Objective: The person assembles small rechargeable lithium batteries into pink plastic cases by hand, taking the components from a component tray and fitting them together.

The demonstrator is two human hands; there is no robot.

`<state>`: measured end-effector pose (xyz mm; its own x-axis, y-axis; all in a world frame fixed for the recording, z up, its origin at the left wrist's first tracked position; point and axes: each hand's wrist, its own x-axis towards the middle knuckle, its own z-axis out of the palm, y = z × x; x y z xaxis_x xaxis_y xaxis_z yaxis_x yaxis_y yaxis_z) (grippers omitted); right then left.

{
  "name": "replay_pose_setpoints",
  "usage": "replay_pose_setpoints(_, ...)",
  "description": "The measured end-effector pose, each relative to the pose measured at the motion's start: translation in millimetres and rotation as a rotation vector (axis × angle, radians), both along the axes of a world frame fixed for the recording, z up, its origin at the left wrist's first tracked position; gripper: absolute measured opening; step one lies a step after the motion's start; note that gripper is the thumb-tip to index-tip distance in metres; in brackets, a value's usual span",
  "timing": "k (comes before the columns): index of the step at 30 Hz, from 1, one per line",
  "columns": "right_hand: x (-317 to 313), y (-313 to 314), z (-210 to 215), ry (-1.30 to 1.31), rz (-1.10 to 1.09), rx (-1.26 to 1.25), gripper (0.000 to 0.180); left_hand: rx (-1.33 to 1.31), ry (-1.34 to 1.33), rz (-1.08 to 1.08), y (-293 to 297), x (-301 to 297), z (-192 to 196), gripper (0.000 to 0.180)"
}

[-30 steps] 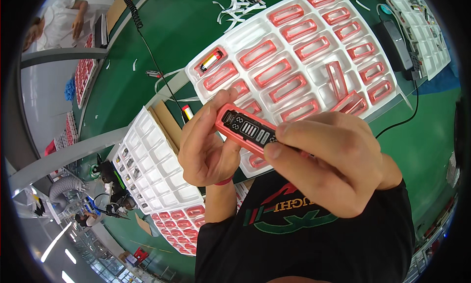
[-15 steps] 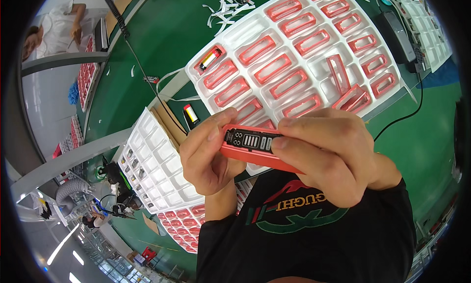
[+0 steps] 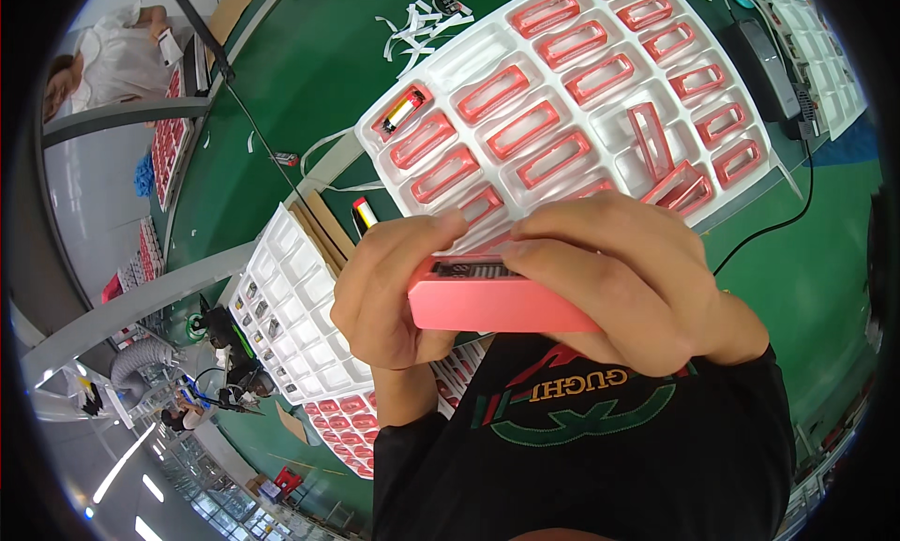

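Between both hands, in front of my chest, is a red plastic casing (image 3: pixel 502 305) with its smooth long side facing up. A black display module (image 3: pixel 469 269) sits inside it, mostly hidden now by the casing's edge and my fingers. My left hand (image 3: pixel 389 293) is closed around the casing's left end. My right hand (image 3: pixel 619 283) grips the right end, its fingers bent over the upper edge. Just beyond the hands lies a white moulded tray (image 3: pixel 469 61) of red frames (image 3: pixel 492 93). One frame in it holds a yellow, white and black battery piece (image 3: pixel 403 112).
A similar battery piece (image 3: pixel 364 215) lies beside my left hand. Left of it is another white tray (image 3: pixel 314 316) with small parts. White strips (image 3: pixel 417 35) lie on the green table (image 3: pixel 309 72). A black adapter (image 3: pixel 761 67) is at right. A person in white (image 3: pixel 122 63) is far left.
Both hands have tilted the red casing so that its side shows more and the display module less. My left hand has shifted slightly left.
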<state>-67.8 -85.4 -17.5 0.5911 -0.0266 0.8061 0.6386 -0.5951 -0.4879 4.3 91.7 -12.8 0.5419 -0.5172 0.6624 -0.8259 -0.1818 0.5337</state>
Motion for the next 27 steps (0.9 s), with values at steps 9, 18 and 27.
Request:
replay_pose_setpoints(9, -7.4, -5.2, 4.8, 0.2, 0.134, 0.034, 0.03, 0.166, -0.087, -0.012, -2.1, 2.9, 6.3, 0.033)
replay_pose_setpoints(18, -10.9, 2.4, 2.8, 0.119, 0.035, 0.121, 0.032, 0.228, -0.224, 0.145, -5.9, -16.0, -3.9, 0.03)
replay_pose_setpoints(27, -6.7, -15.4, 0.3, 0.092, -0.027, -0.052, 0.03, 0.193, -0.189, 0.094, -4.6, -4.0, -2.5, 0.028)
